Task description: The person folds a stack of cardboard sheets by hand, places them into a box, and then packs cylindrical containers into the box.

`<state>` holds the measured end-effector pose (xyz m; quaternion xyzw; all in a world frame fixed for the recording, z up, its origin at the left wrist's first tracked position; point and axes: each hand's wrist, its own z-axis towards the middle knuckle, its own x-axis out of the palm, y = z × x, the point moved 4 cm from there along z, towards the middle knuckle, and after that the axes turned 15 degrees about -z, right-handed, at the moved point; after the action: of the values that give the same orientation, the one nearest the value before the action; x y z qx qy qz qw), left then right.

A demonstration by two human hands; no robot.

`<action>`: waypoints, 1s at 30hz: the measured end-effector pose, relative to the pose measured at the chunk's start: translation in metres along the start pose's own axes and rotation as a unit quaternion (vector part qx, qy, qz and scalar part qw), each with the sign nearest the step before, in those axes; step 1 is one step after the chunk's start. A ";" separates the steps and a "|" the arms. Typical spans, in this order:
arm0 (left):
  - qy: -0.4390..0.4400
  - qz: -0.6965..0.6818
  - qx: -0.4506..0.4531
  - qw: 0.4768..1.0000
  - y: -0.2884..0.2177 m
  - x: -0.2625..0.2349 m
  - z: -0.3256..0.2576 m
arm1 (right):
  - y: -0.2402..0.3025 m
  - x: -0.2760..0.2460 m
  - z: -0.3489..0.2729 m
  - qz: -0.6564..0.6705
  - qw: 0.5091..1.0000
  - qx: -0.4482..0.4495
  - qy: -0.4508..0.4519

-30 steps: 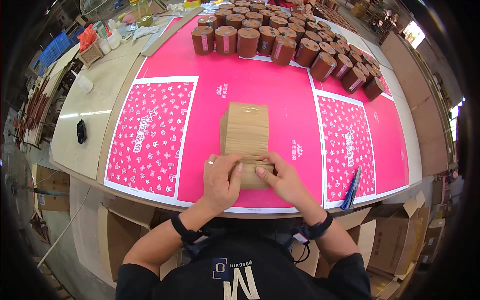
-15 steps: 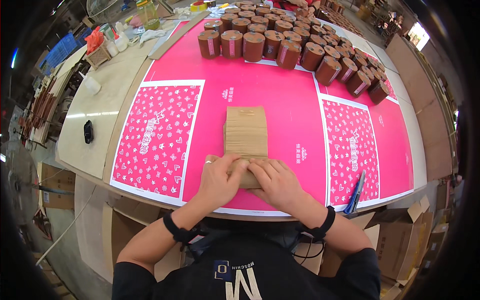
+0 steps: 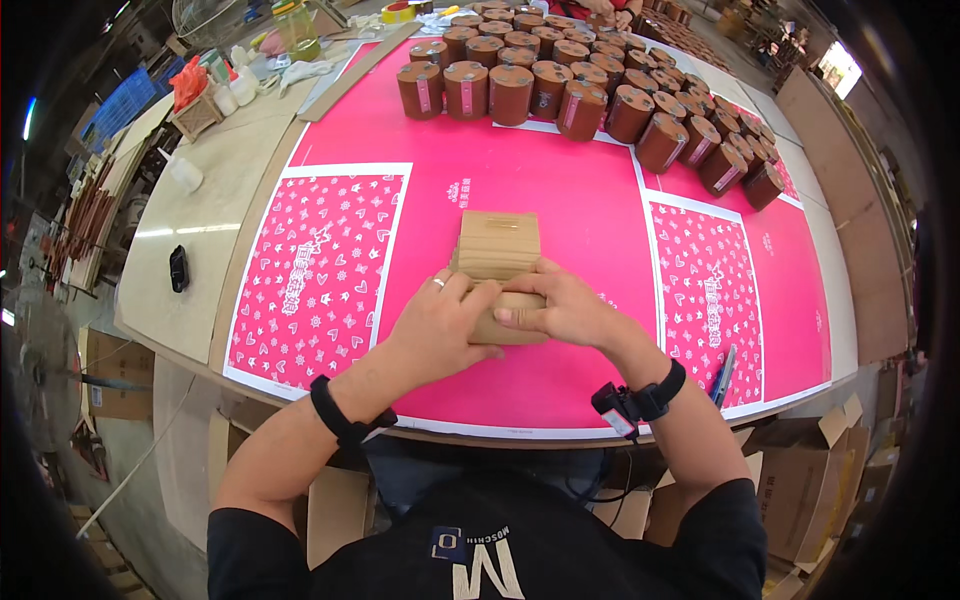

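Observation:
A stack of tan cardboard strips [image 3: 497, 243] lies on the pink printed sheet [image 3: 520, 170] in front of me. My left hand [image 3: 440, 325], with a ring on one finger, and my right hand [image 3: 560, 305] close together around a curled tan cardboard piece [image 3: 510, 325] at the near end of the stack. Both hands grip this piece, with fingers wrapped over its top and sides. Black bands sit on both wrists.
Several brown cylinder boxes with pink bands [image 3: 560, 85] stand in rows at the far side of the sheet. A blue pen [image 3: 724, 362] lies at the right. Bottles and a small basket [image 3: 195, 110] sit far left. A black object [image 3: 179, 268] rests on the bare tabletop. Cardboard cartons [image 3: 800, 480] stand below the table edge.
Both hands have stayed at the near end of the stack and now clasp the curled piece more tightly. The view has shifted slightly; the stack has not moved.

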<state>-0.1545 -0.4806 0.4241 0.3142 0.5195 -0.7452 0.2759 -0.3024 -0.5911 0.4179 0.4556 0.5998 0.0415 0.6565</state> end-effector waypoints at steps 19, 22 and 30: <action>0.042 0.019 -0.239 0.970 0.060 -0.039 0.085 | -0.013 -0.003 0.044 -0.056 0.966 0.064 -0.244; 0.028 0.107 -0.085 0.990 0.025 -0.032 0.065 | -0.025 -0.011 0.066 -0.068 0.972 0.129 -0.186; 0.141 0.081 -0.131 0.978 0.053 -0.034 0.099 | -0.056 -0.027 0.131 -0.154 0.962 0.194 -0.118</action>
<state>-0.1108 -0.5876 0.4438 0.4184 0.6192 -0.5937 0.2983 -0.2296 -0.7116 0.3838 0.4782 0.5770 -0.2313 0.6203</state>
